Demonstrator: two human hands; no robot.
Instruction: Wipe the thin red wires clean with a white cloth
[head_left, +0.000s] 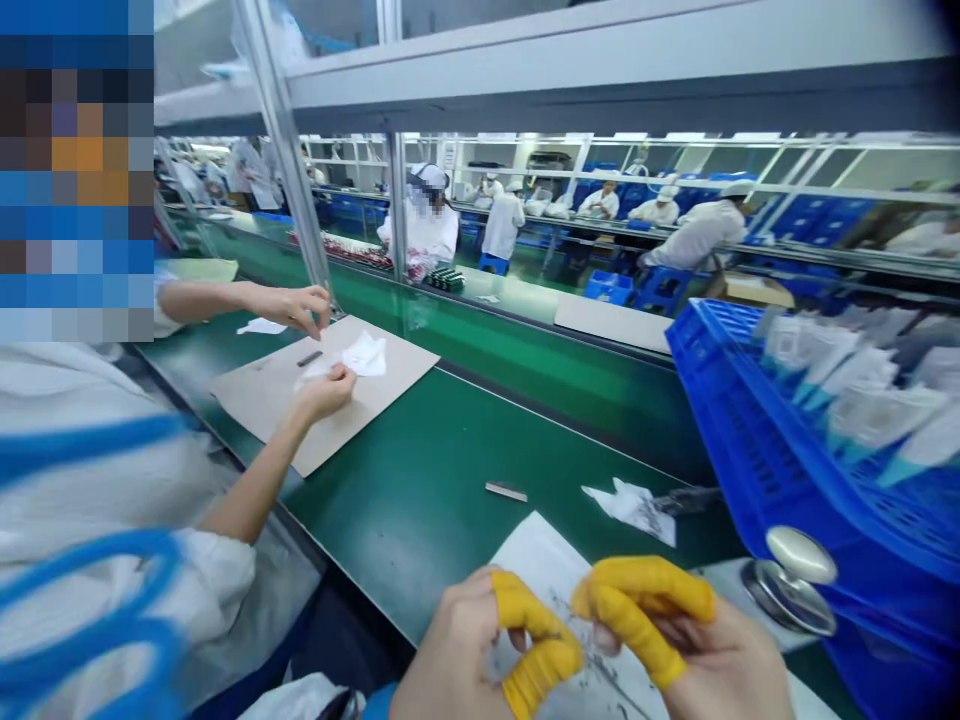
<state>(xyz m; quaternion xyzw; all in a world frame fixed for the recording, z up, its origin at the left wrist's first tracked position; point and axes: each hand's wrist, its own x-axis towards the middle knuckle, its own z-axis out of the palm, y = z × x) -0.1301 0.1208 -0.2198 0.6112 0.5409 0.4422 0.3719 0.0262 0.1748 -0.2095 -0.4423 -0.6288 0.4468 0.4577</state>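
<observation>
My left hand [484,645] and my right hand [694,640] face each other low in the head view, yellow finger covers on their fingers. Both are closed, fingertips pressed together close to one another. What they hold, if anything, is too small or hidden to make out. Under them lies a white sheet [536,545] strewn with small dark specks. A short grey metal strip [506,491] rests on the green table just beyond the sheet. Farther right is a crumpled white tissue [634,508] with dark smudges. Right of my right hand stands a round, shiny metal-topped container [791,590].
A blue crate [750,430] with several white-and-blue bags [847,370] stands at the right. On the left, a co-worker's hands [322,390] handle white tissue [364,353] over a cardboard sheet [390,375]. A metal post [289,150] and a shelf [562,80] rise beyond the green table [397,480].
</observation>
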